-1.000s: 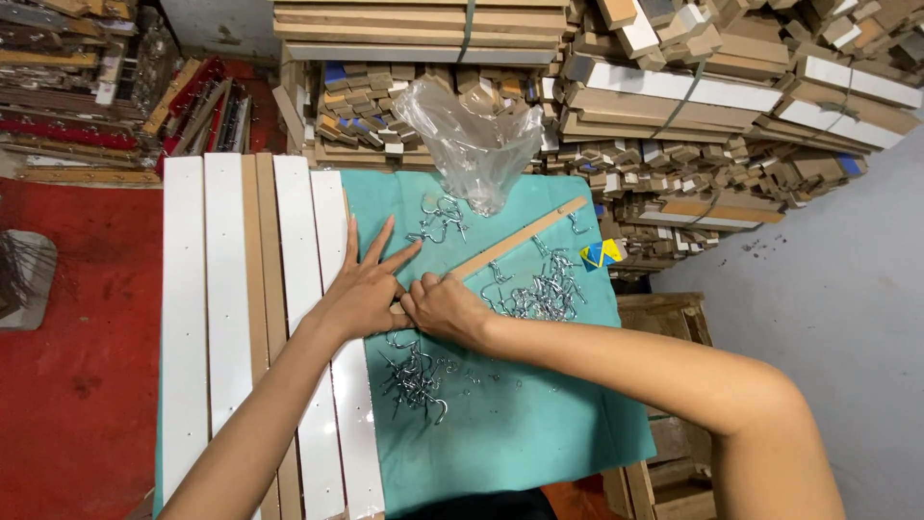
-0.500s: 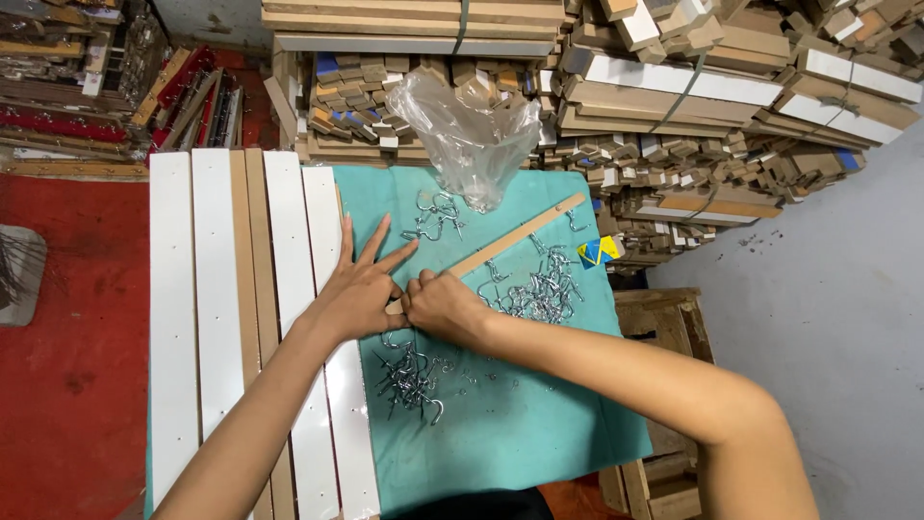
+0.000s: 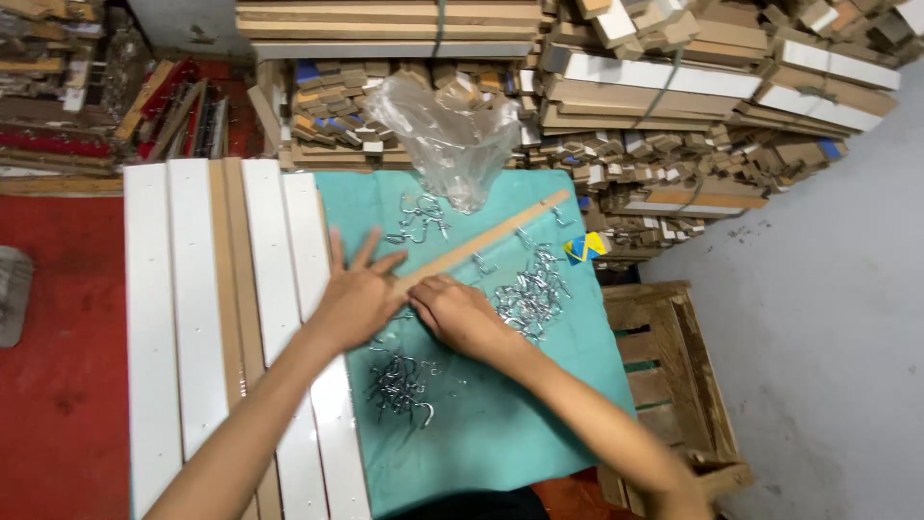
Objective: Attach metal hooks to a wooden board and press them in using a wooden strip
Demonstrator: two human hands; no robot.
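My left hand lies flat with its fingers spread, at the near end of a long thin wooden strip that runs diagonally across a teal cloth. My right hand rests beside it at that same end, fingers curled down; what they pinch is hidden. Piles of small metal hooks lie on the cloth: one just right of my right hand, one below both hands, one near the far edge.
White and brown slats lie side by side left of the cloth. A crumpled clear plastic bag stands at the far edge. Stacked wooden strips fill the back. A wooden crate sits at the right, on red floor.
Both hands stay at the near end of the strip. The view has shifted slightly; nothing else has visibly moved.
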